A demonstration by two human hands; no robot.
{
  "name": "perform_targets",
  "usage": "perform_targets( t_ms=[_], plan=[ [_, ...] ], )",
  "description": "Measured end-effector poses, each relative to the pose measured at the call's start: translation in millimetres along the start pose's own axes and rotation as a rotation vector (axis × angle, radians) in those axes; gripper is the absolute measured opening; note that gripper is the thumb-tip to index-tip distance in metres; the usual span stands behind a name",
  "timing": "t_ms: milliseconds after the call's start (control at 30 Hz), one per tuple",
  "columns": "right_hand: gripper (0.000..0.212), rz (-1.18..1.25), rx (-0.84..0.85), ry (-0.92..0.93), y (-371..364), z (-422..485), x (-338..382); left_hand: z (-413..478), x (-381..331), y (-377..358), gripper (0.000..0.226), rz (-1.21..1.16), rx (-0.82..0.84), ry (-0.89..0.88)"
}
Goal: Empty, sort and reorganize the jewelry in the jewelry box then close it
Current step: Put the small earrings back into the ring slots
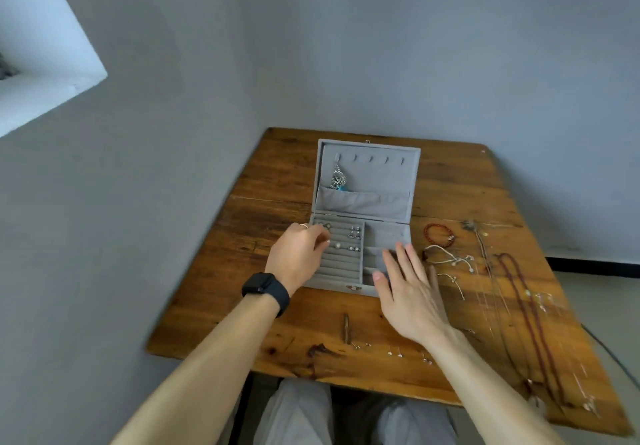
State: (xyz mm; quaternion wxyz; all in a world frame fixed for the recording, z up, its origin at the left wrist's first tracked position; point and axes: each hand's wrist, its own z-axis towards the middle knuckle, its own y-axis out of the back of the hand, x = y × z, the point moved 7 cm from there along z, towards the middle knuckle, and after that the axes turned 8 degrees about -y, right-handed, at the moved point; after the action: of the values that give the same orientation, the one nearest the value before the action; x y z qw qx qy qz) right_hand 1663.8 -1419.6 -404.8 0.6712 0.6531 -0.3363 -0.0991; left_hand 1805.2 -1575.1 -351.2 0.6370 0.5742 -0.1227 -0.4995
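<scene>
Jewelry box [377, 176] stands open on the table [277, 174], lid upright.

Step in hand: refilling. The slotted rolls [341, 266] in the box's left half carry earrings [354, 233] in their rear rows. A pendant [337, 177] hangs from the lid's leftmost hook.

Left hand [298, 254] is over the rolls, fingers curled toward a slot; whether it pinches a piece cannot be told. Right hand [408, 292] is released, fingers straight, over the box's front right compartments.

Bracelets [439, 235] and necklaces [519, 306] lie right of the box; studs [394, 352] lie in front of it.

Next move, by judgement: take a stud in a fine pinch and seat it in a free row.
</scene>
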Motion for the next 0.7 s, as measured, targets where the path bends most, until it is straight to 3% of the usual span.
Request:
perform_targets(
  t_ms=[133,700],
  plan=[
    [0.061,0.014,0.010,-0.010,1,0,0,4,-5,-12,0.018,0.082,0.060,-0.020],
    [0.061,0.069,0.007,-0.015,-1,0,-2,13,-22,-17,0.025,0.265,0.052,-0.141]
  ],
)
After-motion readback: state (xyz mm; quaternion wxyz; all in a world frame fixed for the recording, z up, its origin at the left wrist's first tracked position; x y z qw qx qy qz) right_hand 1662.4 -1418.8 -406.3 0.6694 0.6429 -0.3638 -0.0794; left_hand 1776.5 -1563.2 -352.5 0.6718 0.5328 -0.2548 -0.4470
